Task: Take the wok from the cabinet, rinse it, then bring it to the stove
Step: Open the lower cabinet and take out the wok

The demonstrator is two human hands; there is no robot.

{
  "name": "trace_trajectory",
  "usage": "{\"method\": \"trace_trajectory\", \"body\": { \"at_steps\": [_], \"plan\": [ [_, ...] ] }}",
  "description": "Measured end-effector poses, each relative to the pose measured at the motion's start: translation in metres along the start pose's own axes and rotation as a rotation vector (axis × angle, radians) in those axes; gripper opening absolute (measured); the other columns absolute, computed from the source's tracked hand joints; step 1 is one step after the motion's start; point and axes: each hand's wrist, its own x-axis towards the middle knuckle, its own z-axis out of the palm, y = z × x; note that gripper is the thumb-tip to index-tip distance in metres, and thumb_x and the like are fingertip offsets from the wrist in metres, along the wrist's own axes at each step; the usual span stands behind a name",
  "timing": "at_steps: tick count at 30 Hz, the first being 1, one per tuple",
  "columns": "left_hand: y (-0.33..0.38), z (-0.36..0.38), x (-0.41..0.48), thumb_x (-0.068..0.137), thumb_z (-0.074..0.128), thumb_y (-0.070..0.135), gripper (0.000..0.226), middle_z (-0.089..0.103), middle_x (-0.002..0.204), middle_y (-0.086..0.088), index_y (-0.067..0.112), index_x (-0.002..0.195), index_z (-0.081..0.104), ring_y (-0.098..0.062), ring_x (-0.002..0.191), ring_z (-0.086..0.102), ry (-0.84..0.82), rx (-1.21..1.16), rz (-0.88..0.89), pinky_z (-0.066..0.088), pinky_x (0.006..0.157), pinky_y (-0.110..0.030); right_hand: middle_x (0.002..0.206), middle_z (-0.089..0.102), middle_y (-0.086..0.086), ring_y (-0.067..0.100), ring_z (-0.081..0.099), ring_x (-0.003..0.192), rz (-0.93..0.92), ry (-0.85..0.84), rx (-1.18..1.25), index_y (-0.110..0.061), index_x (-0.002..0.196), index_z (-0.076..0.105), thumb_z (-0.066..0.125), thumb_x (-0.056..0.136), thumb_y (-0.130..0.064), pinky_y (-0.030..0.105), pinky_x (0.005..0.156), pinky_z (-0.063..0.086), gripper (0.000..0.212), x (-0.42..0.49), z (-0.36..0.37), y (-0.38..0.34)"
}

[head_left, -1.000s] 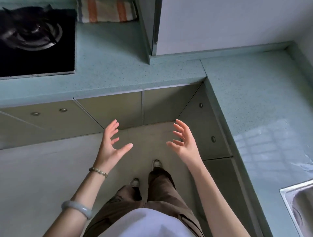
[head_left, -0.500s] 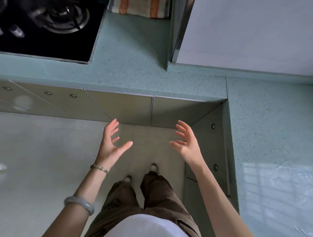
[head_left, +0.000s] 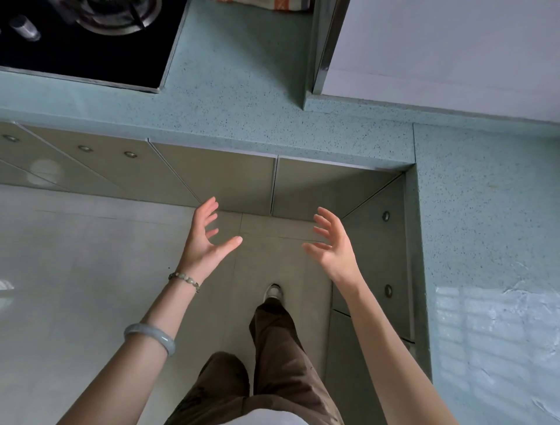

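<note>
We stood in the inner corner of the L-shaped counter, with both hands raised in front of us and holding nothing. Our left hand had its fingers spread and its thumb out toward the middle; our right hand faced it, fingers fanned and slightly curled, the two well apart. The wok was nowhere in view, and we judged it to be behind one of the shut cabinet doors under the counter's front edge. So the very first step was in hand: nothing had been opened, rinsed or carried.

The stove sat at the far left corner of the counter, its burner bare, and a striped cloth lay at the back edge beside it. The sink did not show.

The next move, as we judged it, called for bending down and reaching for one of the round knobs on the doors to pull a door open; which door hid the wok we could not tell. We expected to need both hands to lift it out.
</note>
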Motion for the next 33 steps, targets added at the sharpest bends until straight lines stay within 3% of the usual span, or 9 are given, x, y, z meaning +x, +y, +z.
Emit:
{"method": "trace_trajectory", "body": {
  "at_steps": [8,14,17,21,26,33],
  "plan": [
    [-0.043,-0.038,-0.051,0.063,0.075,0.022,0.088,0.039,0.144,0.006,0.028,0.14,0.032,-0.009,0.13,0.04,-0.009,0.004,0.006,0.039,0.099,-0.021,0.134,0.047,-0.002,0.017,0.051,0.118,-0.037,0.054,0.036,-0.029,0.135,0.038,0.064,0.067,-0.015,0.035,0.095,0.048,0.074,-0.04,0.04,0.03],
    [-0.078,-0.053,-0.059,0.063,0.075,0.021,0.088,0.04,0.145,0.003,0.025,0.14,0.033,-0.01,0.13,0.042,-0.001,-0.022,0.007,0.041,0.095,-0.018,0.135,0.047,0.001,0.02,0.05,0.121,-0.074,0.089,0.099,-0.024,0.136,0.038,0.064,0.078,0.006,0.026,0.087,0.049,0.07,-0.036,0.069,0.056],
    [-0.098,-0.047,-0.041,0.063,0.075,0.022,0.087,0.04,0.145,0.004,0.026,0.139,0.033,-0.008,0.129,0.042,-0.009,-0.038,0.027,0.041,0.097,-0.019,0.136,0.047,0.001,0.02,0.05,0.121,-0.109,0.111,0.119,-0.026,0.135,0.038,0.064,0.079,0.005,0.026,0.088,0.049,0.07,-0.015,0.076,0.072],
    [-0.138,-0.031,0.002,0.064,0.075,0.022,0.086,0.041,0.143,0.007,0.026,0.14,0.034,-0.006,0.13,0.042,-0.021,-0.066,0.084,0.041,0.099,-0.02,0.136,0.047,0.001,0.019,0.051,0.121,-0.175,0.134,0.107,-0.025,0.137,0.037,0.064,0.08,0.004,0.017,0.082,0.051,0.07,0.031,0.086,0.101],
    [-0.202,-0.01,0.061,0.062,0.078,0.028,0.089,0.042,0.143,0.008,0.029,0.14,0.034,-0.004,0.129,0.042,-0.033,-0.067,0.173,0.041,0.102,-0.025,0.139,0.046,-0.001,0.015,0.051,0.122,-0.264,0.159,0.109,-0.026,0.139,0.036,0.065,0.081,0.0,0.023,0.088,0.051,0.069,0.09,0.103,0.155],
    [-0.282,0.002,0.131,0.057,0.076,0.039,0.092,0.044,0.142,0.014,0.032,0.139,0.036,0.002,0.128,0.043,-0.034,-0.095,0.306,0.042,0.1,-0.024,0.136,0.05,-0.008,0.006,0.053,0.12,-0.393,0.189,0.13,-0.032,0.136,0.039,0.066,0.082,-0.003,0.015,0.084,0.047,0.067,0.163,0.111,0.235]
  ]
}}
